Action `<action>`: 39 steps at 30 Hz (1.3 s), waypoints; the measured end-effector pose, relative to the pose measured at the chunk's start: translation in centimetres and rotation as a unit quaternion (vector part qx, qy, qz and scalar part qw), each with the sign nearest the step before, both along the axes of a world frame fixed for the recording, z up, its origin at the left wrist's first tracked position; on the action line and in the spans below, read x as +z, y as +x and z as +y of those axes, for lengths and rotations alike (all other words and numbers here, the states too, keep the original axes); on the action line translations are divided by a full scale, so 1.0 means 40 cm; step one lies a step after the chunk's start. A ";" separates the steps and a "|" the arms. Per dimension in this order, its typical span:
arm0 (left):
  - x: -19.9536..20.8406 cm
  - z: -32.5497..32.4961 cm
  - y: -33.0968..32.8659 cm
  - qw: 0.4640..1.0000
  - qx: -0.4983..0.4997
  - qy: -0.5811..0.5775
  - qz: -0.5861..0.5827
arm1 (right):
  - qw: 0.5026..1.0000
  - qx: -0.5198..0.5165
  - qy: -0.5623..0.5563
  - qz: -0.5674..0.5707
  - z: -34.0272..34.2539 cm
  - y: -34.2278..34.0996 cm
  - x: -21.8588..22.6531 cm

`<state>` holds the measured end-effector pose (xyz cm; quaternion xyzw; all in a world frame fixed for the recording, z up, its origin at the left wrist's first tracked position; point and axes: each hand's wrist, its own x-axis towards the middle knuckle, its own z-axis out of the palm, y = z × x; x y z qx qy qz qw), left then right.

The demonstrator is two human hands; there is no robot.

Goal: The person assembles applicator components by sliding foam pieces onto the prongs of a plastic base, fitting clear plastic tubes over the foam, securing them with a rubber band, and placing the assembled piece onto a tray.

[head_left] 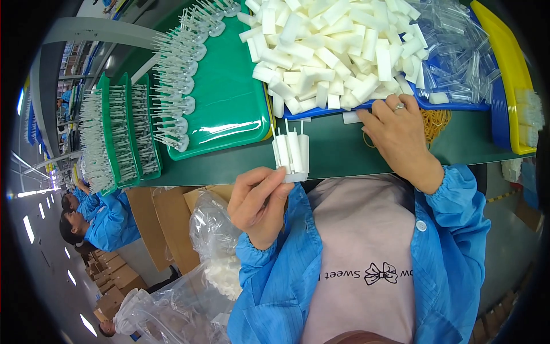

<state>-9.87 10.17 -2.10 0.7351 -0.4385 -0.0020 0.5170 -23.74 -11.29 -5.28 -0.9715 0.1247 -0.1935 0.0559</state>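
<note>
Even, bright light covers the bench [338, 152], and white glare streaks the green tray [226, 92]. Ceiling lights [28, 228] glow at left, where fisheye distortion bends straight edges strongly.

Past your left hand [258, 207] and beneath your right hand [401, 137], you have a dark green worktop [346, 163]. Up and left of your left hand, a grey metal frame [106, 28] arches over. Far down-left of it sit brown cartons [123, 279] and bright strip lights [87, 325]. Beyond your right hand, grey floor [499, 229] carries a yellow-striped line [499, 196].
</note>
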 end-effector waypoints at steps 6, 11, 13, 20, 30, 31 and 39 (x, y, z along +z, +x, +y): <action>0.004 -0.006 0.001 1.000 -0.007 -0.010 -0.017 | 0.999 -0.007 0.014 0.032 0.013 -0.008 -0.009; 0.003 -0.007 0.000 0.999 -0.040 -0.008 -0.020 | 0.982 0.013 0.187 -0.023 -0.003 -0.025 0.038; 0.009 -0.008 -0.001 0.998 -0.059 -0.002 -0.027 | 0.974 0.020 0.220 -0.051 -0.014 -0.023 0.075; 0.008 -0.018 -0.001 1.000 -0.010 -0.017 0.004 | 0.922 0.209 0.324 0.008 0.056 0.000 0.060; 0.006 0.061 0.032 0.990 0.106 -0.083 -0.033 | 0.989 0.067 0.111 0.072 0.169 0.105 -0.066; 0.005 0.070 0.031 0.989 0.111 -0.095 -0.031 | 0.988 0.073 0.110 0.076 0.177 0.113 -0.068; -0.013 0.177 0.036 0.980 0.160 -0.121 -0.021 | 0.984 0.112 0.138 0.024 0.217 0.108 -0.053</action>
